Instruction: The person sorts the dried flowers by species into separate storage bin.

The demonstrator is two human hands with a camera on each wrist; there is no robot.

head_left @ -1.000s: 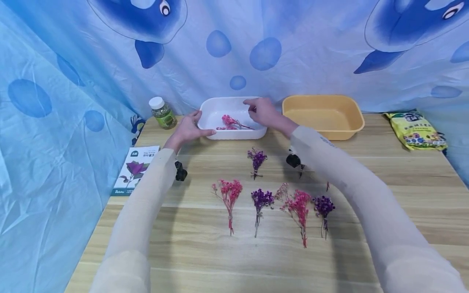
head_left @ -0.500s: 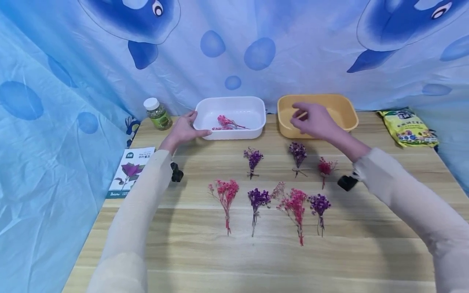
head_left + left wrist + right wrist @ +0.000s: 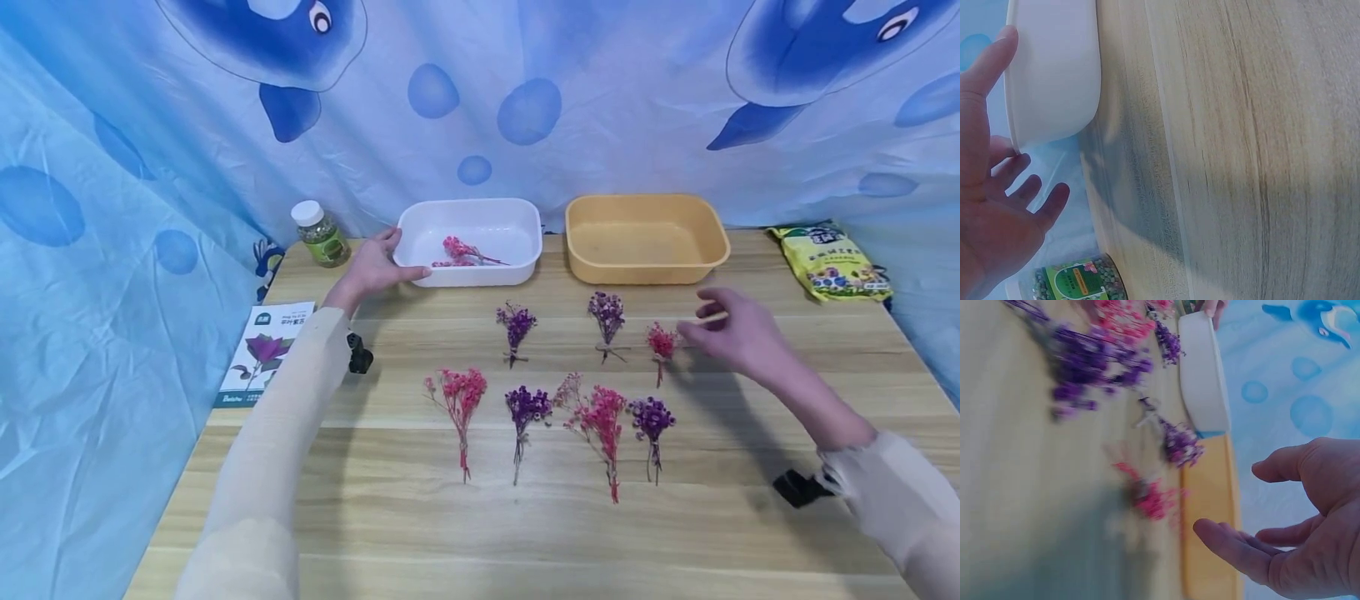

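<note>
Head: flower bunches (image 3: pixel 527 407) on wooden table (image 3: pixel 480 542), blue curtain (image 3: pixel 615 50) behind.

The person wears long, pale cream fabric sleeves, the left sleeve (image 3: pixel 255 458) plain and close-fitting down the forearm, with soft creases near the elbow. The right sleeve (image 3: pixel 903 500) is the same off-white, slightly rumpled, its cuff edge wrinkled. A small, blocky black device (image 3: pixel 361 354) sits at the left cuff; a matching angular black device (image 3: pixel 799 488) sits at the right. The left hand (image 3: pixel 372 265) and right hand (image 3: pixel 738 329) are bare.
</note>
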